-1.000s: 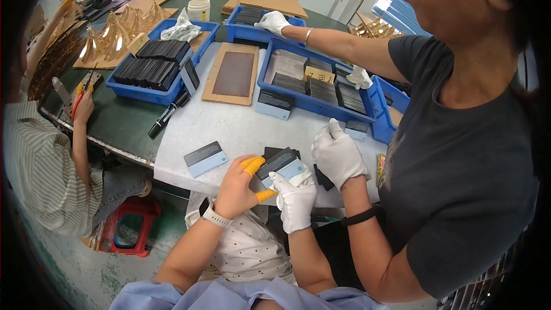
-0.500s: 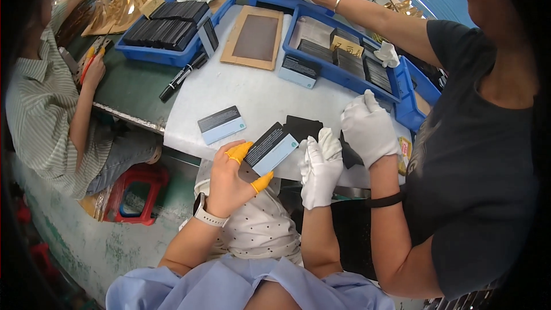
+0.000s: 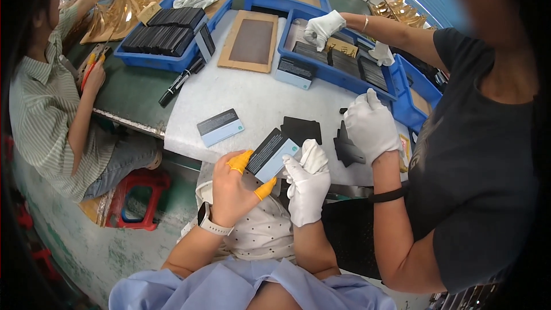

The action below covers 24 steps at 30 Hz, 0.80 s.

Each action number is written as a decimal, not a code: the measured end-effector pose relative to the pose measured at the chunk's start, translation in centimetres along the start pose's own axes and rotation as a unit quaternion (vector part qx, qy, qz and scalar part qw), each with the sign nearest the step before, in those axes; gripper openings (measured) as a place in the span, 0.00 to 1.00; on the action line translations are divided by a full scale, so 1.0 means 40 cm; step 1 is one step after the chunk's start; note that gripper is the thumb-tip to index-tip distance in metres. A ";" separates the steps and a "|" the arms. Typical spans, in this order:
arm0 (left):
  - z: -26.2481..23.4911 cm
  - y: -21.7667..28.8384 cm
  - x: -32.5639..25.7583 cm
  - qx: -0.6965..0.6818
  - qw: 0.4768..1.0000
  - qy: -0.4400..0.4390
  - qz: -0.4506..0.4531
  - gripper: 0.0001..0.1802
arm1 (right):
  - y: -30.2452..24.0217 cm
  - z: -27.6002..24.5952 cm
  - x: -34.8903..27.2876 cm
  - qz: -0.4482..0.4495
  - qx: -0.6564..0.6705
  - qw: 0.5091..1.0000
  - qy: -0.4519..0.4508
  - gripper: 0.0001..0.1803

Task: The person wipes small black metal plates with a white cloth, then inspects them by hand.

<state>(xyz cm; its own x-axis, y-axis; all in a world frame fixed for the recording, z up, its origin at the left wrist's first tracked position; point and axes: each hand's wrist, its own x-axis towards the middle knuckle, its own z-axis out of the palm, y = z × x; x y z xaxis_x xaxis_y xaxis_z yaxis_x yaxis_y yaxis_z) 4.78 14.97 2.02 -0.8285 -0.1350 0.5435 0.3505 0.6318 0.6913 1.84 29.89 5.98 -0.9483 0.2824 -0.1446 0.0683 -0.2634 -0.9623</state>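
In the head view, your left hand [image 3: 231, 186] comes up from the lower edge with the thumb and one finger spread into a curve, and both wear yellow caps [image 3: 240, 162]. These two are clamped on a black and pale blue card [image 3: 273, 154], at its left end. Your right hand [image 3: 309, 189], in a white glove, stands upright just beside, its thumb at the lower right edge of the card. If the right fingers also pinch the card from behind, I cannot tell.

Half a second ago, your right hand stood farther to the right of the card; now it has moved in, and the thumb overlaps the edge. A co-worker's glove [image 3: 324, 30] was then at the far tray [image 3: 261, 2], and now it is above the near tray [image 3: 344, 78].

The card is tilted, between your two hands, right of the left hand and left of the right one. Near its upper end, flat black pieces [image 3: 301, 130] lie on the white sheet [image 3: 252, 97]. A second card [image 3: 220, 127] lies there too, beyond your left hand.
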 end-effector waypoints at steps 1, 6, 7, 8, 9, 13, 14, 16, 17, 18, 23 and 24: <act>-0.001 -0.003 -0.006 0.004 1.000 -0.003 0.004 0.35 | -0.012 0.001 0.001 -0.001 0.001 1.000 0.000 0.18; -0.011 0.013 -0.013 0.007 1.000 -0.003 0.007 0.36 | -0.024 0.000 0.019 0.023 0.043 0.998 0.027 0.21; -0.012 0.012 -0.016 0.011 1.000 -0.002 0.001 0.36 | -0.020 0.004 0.018 0.021 0.044 0.998 0.026 0.21; -0.012 0.011 -0.019 0.014 1.000 -0.001 -0.004 0.36 | -0.011 0.009 0.011 0.005 0.042 0.998 0.042 0.20; -0.011 0.012 -0.019 0.014 1.000 0.001 0.000 0.36 | -0.004 0.012 0.006 -0.013 0.040 0.997 0.058 0.19; -0.007 0.014 -0.015 0.022 1.000 0.017 0.010 0.38 | 0.094 -0.009 0.003 -0.116 -0.028 0.992 0.042 0.23; -0.006 0.007 -0.016 0.025 0.999 0.024 0.015 0.38 | 0.082 0.011 -0.023 -0.115 -0.008 0.993 0.026 0.25; -0.007 0.004 -0.014 0.032 0.999 0.029 0.017 0.38 | 0.099 0.012 -0.034 -0.157 0.020 0.987 -0.022 0.27; -0.006 0.005 -0.013 0.039 0.999 0.033 0.019 0.39 | 0.111 -0.003 -0.035 -0.160 0.019 0.987 -0.021 0.27; -0.008 0.002 -0.013 0.041 0.998 0.034 0.018 0.39 | 0.112 -0.004 -0.040 -0.145 0.051 0.988 -0.009 0.24; -0.006 0.001 -0.016 0.041 0.998 0.044 0.012 0.41 | 0.057 0.007 -0.080 -0.063 0.061 0.996 0.008 0.18; -0.003 -0.001 -0.018 0.041 0.998 0.045 0.011 0.41 | 0.074 0.006 -0.092 -0.085 0.052 0.995 -0.020 0.19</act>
<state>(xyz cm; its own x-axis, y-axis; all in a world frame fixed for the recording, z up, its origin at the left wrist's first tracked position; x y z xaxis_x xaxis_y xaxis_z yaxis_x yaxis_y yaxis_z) 5.41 14.94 1.66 -0.7769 -0.1857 0.6016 0.3290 0.6949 0.6394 5.46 27.85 3.73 -0.9552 0.2947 0.0289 -0.1240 -0.3096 -0.9427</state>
